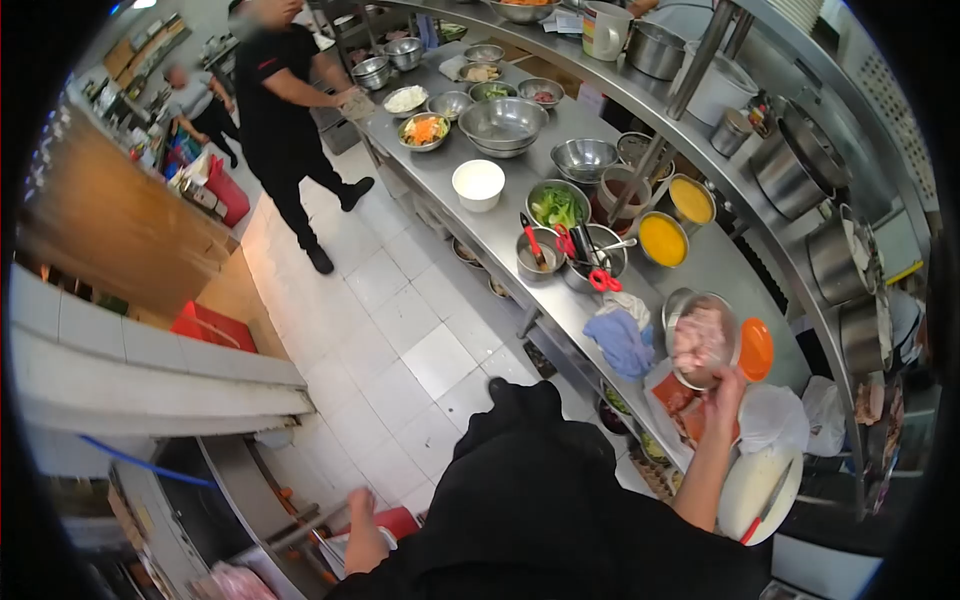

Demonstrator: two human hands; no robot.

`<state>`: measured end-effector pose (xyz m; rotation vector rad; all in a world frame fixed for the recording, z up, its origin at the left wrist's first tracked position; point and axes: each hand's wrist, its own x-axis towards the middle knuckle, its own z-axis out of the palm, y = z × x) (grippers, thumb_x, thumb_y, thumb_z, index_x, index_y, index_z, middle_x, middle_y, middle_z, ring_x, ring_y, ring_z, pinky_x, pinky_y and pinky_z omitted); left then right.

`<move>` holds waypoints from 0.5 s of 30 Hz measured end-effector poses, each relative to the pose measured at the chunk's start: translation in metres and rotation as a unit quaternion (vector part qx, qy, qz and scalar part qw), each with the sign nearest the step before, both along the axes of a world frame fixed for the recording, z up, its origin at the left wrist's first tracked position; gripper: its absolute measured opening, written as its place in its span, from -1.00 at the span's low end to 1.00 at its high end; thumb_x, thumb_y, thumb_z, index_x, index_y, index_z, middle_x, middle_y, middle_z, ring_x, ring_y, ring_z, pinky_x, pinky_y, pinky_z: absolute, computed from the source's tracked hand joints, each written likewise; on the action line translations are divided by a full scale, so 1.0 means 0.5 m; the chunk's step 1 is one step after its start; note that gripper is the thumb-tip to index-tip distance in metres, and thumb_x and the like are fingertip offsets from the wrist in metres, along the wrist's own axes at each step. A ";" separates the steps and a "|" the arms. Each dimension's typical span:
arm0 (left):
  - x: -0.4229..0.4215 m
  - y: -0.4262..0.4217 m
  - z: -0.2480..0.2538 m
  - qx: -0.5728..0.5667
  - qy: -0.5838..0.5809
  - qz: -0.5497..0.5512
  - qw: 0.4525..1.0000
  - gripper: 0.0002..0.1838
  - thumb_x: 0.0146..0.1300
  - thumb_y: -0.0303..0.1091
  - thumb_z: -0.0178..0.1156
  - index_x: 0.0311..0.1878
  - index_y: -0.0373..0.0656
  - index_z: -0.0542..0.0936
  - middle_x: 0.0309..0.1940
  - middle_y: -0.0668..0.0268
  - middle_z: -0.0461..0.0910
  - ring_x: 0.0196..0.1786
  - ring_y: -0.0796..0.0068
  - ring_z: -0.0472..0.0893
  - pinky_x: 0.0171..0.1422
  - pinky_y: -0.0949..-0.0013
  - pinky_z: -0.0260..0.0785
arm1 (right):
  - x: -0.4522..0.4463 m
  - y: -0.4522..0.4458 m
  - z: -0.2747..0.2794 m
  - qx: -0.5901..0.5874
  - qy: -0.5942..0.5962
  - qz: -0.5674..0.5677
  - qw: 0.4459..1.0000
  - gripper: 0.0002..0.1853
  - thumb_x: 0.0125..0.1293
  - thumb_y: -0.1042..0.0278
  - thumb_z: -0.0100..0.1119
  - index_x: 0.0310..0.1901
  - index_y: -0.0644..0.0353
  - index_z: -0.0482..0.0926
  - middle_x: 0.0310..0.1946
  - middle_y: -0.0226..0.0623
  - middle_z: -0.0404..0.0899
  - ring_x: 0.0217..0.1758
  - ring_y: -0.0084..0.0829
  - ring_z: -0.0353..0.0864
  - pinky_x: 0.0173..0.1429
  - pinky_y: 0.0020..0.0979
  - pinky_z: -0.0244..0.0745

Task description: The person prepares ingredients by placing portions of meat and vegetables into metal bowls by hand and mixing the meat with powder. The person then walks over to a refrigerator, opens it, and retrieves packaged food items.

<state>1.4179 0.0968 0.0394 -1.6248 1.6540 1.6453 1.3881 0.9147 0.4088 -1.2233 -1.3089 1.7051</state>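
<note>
My right hand is closed on the near rim of a metal bowl that holds pieces of pale pink raw meat. Beside the bowl lie an orange lid and a blue cloth. Under my right wrist is a tray with reddish contents. A knife with a red handle rests on a round white board. My left hand hangs low on the left, near a red object; its fingers are too unclear to read.
The long steel counter carries bowls of yellow liquid, green leaves and cut vegetables. Pots stand on the shelf above. A person in black stands at the counter's far end; another person is farther back.
</note>
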 end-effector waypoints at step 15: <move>-1.210 0.413 0.440 0.188 0.253 -0.307 0.898 -0.64 0.47 -0.20 0.13 0.23 -0.14 0.50 -0.09 0.37 0.63 -0.16 0.59 0.60 -0.13 0.45 0.49 | -1.109 -0.678 -0.101 -0.236 0.020 0.491 0.839 -0.37 0.16 0.54 0.06 0.31 0.13 0.22 -0.12 -0.06 0.59 -0.44 -0.35 0.68 -0.55 -0.37 0.56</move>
